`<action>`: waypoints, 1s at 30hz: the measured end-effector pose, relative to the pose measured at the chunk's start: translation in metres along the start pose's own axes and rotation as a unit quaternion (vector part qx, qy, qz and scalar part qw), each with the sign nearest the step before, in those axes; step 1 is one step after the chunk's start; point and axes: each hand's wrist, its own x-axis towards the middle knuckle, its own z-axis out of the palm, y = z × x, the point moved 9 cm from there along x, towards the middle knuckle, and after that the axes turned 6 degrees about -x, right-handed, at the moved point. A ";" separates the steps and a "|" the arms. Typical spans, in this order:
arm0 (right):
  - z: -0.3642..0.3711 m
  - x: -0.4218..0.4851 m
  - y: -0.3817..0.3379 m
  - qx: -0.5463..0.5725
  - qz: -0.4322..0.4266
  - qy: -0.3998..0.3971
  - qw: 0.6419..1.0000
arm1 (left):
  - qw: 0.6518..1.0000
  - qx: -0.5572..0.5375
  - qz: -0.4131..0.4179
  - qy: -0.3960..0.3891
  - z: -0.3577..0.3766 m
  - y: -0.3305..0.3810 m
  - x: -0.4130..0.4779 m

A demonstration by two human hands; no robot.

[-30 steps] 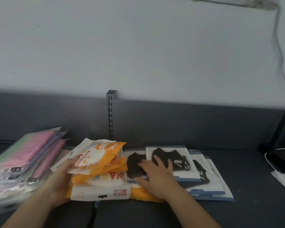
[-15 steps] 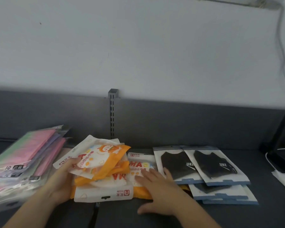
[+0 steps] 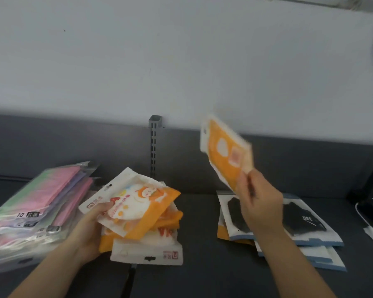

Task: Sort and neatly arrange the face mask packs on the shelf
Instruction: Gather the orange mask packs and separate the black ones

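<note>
Our right hand (image 3: pixel 261 205) pinches the orange pack (image 3: pixel 226 151) by its edge; our left hand (image 3: pixel 88 233) grips the stack (image 3: pixel 142 214). Both seem light, floppy and slippery.

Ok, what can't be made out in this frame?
All head view.
- Print on the raised orange pack in the right hand: motion blur.
- Count of black mask packs: the right forearm covers the left one.
- The pastel packs: blurred, cut by the left edge.
- Lower packs of the orange stack: the left hand and top pack cover them.
</note>
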 end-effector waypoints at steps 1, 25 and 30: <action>0.004 -0.001 -0.024 -0.011 -0.077 0.001 0.997 | 1.000 0.016 -0.008 -0.004 0.006 -0.004 -0.001; 0.146 -0.070 -0.144 -0.136 -0.288 -0.476 0.819 | 0.996 0.012 -0.012 -0.090 0.040 -0.011 -0.001; 0.121 -0.018 -0.062 0.126 0.113 -0.317 0.933 | 0.995 0.047 -0.048 -0.078 0.031 -0.012 0.006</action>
